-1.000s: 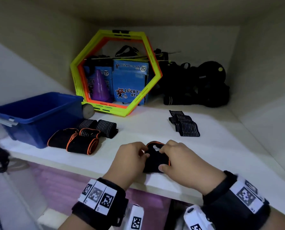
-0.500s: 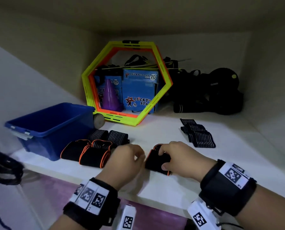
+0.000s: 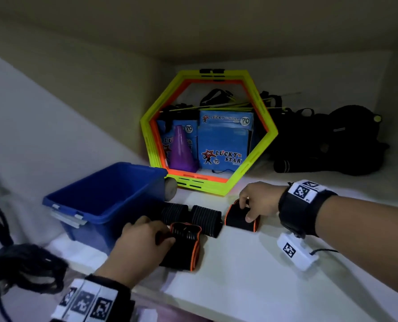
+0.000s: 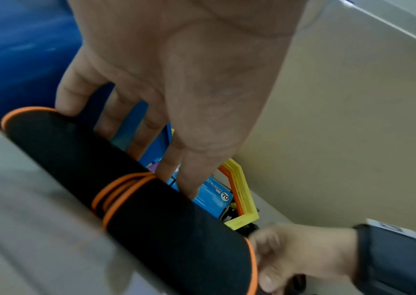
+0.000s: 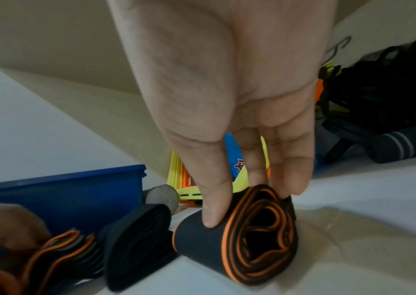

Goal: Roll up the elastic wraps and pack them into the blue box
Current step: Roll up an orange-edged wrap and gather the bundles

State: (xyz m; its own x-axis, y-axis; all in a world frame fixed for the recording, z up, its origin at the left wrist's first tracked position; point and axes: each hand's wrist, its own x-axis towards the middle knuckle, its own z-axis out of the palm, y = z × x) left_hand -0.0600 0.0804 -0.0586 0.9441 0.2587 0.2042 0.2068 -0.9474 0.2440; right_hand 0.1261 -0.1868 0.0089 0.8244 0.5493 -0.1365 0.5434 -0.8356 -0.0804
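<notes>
On the white shelf [image 3: 263, 275] the blue box [image 3: 105, 198] stands open at the left. My left hand [image 3: 161, 235] grips two black rolled wraps with orange edges [image 3: 184, 247] in front of the box; in the left wrist view its fingers curl behind these rolls [image 4: 136, 199]. My right hand [image 3: 246, 210] pinches another orange-edged roll [image 3: 237, 217] between thumb and fingers, and the roll [image 5: 239, 239] rests on the shelf. Two dark striped rolls [image 3: 193, 216] lie between the hands.
Yellow and orange hexagon rings [image 3: 265, 135] lean at the back, framing blue cartons [image 3: 223, 140] and a purple cone [image 3: 181, 149]. Black gear [image 3: 321, 140] fills the back right. A grey cylinder [image 3: 171, 191] sits beside the box. Black cord [image 3: 24, 268] hangs below left.
My right hand has carried its roll away from the shelf's front edge to beside the striped rolls. My left hand let go of it and took hold of the orange-edged rolls by the box.
</notes>
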